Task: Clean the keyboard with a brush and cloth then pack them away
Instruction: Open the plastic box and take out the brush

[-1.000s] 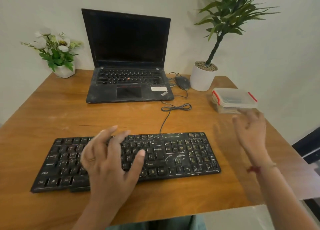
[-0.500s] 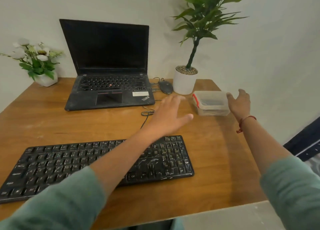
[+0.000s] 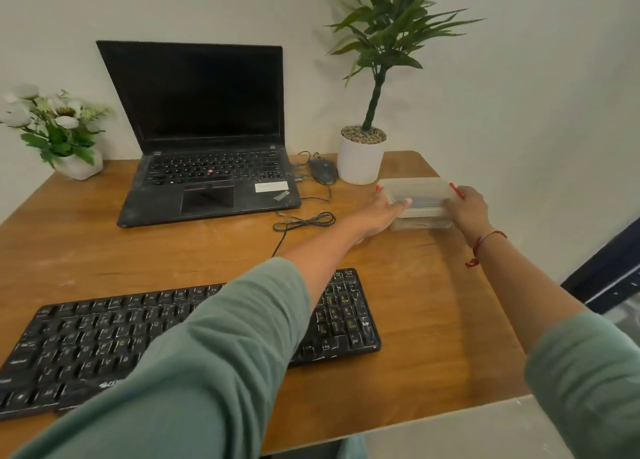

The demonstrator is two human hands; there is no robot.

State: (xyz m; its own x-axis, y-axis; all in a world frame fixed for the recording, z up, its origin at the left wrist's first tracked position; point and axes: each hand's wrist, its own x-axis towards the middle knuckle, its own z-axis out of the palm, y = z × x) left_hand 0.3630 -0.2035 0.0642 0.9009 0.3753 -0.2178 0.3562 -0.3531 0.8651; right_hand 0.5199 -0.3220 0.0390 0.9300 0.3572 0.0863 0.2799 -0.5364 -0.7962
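Black keyboard (image 3: 180,337) with pale scuffs, brown wood-grain tabletop (image 3: 433,303), black laptop (image 3: 207,168) with red dot, clear box (image 3: 417,200) with red clips, white plant pot (image 3: 360,162), green sleeves (image 3: 207,372), red wrist thread (image 3: 483,242)

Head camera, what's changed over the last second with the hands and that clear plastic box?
Both hands reached forward: the left hand left the black keyboard and the right hand closed in, so they now grip the clear plastic box with red clips from either side. The box's lid remains on; the black laptop is unmoved.

I see a smooth wood surface (image 3: 433,303), a cloudy plastic box (image 3: 417,190), and a matt black plastic keyboard (image 3: 86,341).
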